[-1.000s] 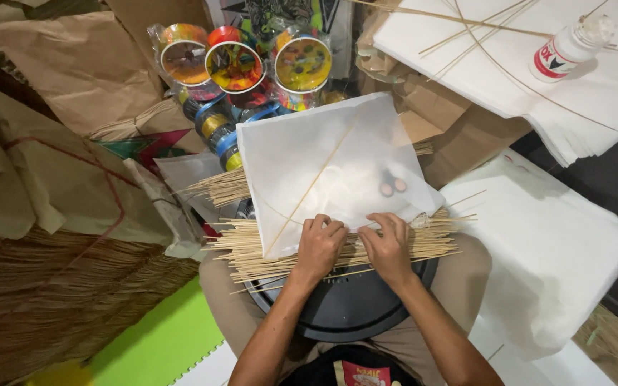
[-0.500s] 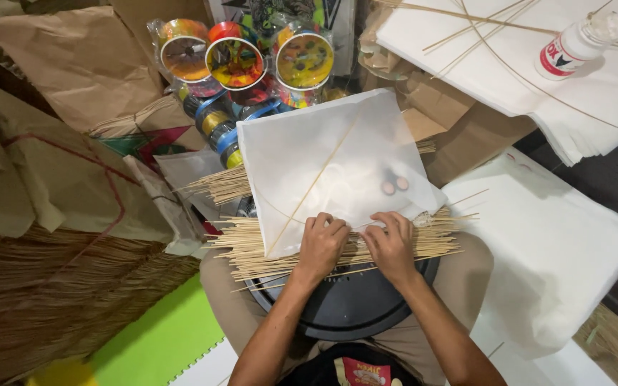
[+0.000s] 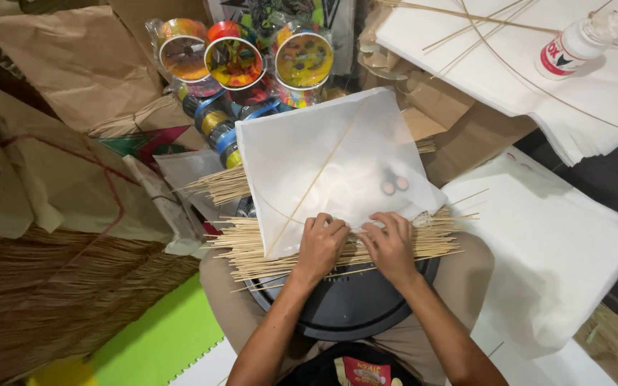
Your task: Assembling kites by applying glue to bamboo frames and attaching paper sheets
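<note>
Left hand (image 3: 320, 246) pressing palm-down, fingers curled, on the white paper sheet (image 3: 323, 161) | right hand (image 3: 391, 246) the same, just beside it | sheet lies diamond-wise over the bundle of thin sticks (image 3: 252, 246) on the round black tray (image 3: 345, 307), its spine stick running from near-left to far-right | bundle's long axis left to right across the lap.

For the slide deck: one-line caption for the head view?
Both hands press a white paper sheet onto thin sticks.
</note>
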